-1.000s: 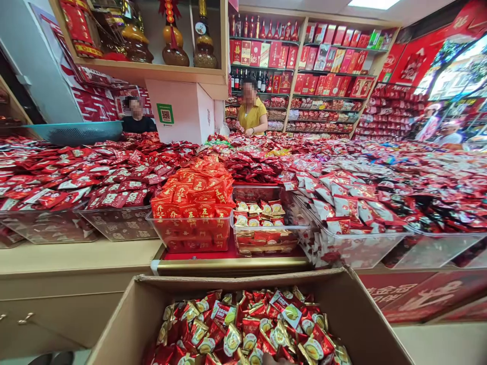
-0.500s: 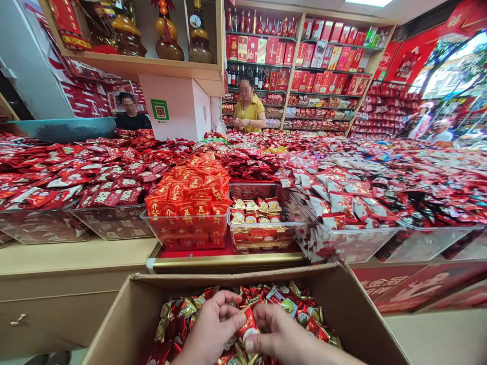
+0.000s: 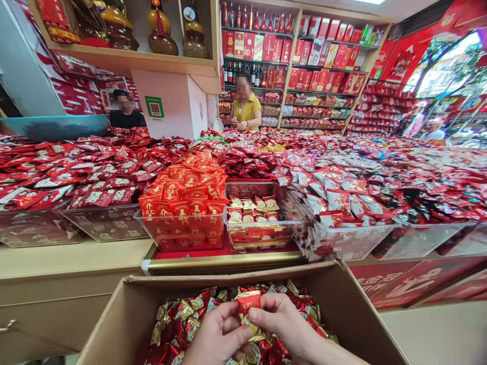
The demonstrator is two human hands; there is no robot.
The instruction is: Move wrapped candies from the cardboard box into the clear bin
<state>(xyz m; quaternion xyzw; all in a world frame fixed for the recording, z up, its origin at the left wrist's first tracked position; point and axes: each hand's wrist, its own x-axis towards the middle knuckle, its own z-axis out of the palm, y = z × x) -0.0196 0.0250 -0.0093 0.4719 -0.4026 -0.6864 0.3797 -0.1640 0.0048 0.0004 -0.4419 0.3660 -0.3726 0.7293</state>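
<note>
Between my two hands is a red and gold wrapped candy, its printed face reading "DURIAN" [image 3: 249, 302]. My right hand [image 3: 283, 322] pinches it at the right edge, with the thumb on its front. Closed at the candy's left side is my left hand [image 3: 218, 332], its fingertips partly hidden by the packet. Both hands are over an open cardboard box [image 3: 110, 324] full of similar loose red and gold candies [image 3: 177, 324].
Beyond the box, a clear bin [image 3: 262, 235] holds candies stacked in rows. Left of it stands a bin of orange-red packets [image 3: 182, 195]; to the right, a bin of white and red packets [image 3: 338, 203]. A person in yellow [image 3: 247, 111] stands behind; another sits at left.
My hands have lifted the candy slightly and turned it, so its "DURIAN" print now faces me upright. The view has shifted slightly.
</note>
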